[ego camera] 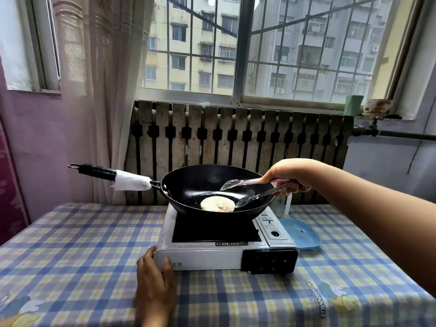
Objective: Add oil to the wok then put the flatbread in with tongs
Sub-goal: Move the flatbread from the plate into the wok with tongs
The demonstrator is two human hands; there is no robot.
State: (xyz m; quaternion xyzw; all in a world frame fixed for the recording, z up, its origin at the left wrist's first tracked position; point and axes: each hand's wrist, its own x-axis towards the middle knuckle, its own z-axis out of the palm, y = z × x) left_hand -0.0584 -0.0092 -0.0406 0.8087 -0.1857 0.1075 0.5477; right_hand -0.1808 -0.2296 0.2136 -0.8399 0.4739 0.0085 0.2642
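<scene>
A black wok (188, 182) sits on a white portable gas stove (207, 256). Its long handle (113, 177), partly wrapped in white paper, points left. A round pale flatbread (217, 204) lies flat in the bottom of the wok. My right hand (286, 175) holds metal tongs (250, 190) over the wok's right side; the tong tips are apart and hold nothing, the lower tip just right of the flatbread. My left hand (154, 274) rests against the stove's front left corner, thumb on its front face.
A blue plate (300, 233) lies right of the stove, with a clear container (282, 204) partly hidden behind the wok. The table carries a blue and yellow checked cloth (82, 256). A radiator (236, 138) and window stand behind.
</scene>
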